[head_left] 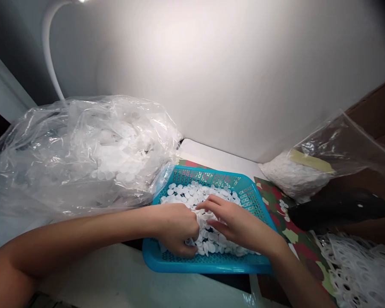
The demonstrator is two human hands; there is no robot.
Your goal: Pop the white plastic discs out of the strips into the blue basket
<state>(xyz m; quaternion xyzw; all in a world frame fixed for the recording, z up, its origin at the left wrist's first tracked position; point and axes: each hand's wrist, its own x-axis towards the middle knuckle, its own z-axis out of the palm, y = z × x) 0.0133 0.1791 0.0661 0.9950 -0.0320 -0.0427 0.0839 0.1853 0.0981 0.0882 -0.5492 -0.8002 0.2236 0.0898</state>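
A blue plastic basket (pixel 208 268) with lattice walls holds a layer of small, thin white discs (pixel 211 248). My left hand (pixel 178 226) is inside the basket at its left, fingers curled in and thumb pressed towards them. Bits of white disc show at the gap by the thumb; how many it holds is hidden. Over the middle of the discs, my right hand (pixel 227 216) is bent at the wrist, its fingers apart and fingertips close to the pile. I cannot tell whether those fingertips touch any disc.
A large clear plastic bag (pixel 83 171) of white discs lies left of the basket. At the right are another bag of white pieces (pixel 291 175), a black object (pixel 340 207) and perforated white sheets (pixel 362 269). A patterned cloth (pixel 276 196) lies underneath. A lamp neck (pixel 46 47) rises behind.
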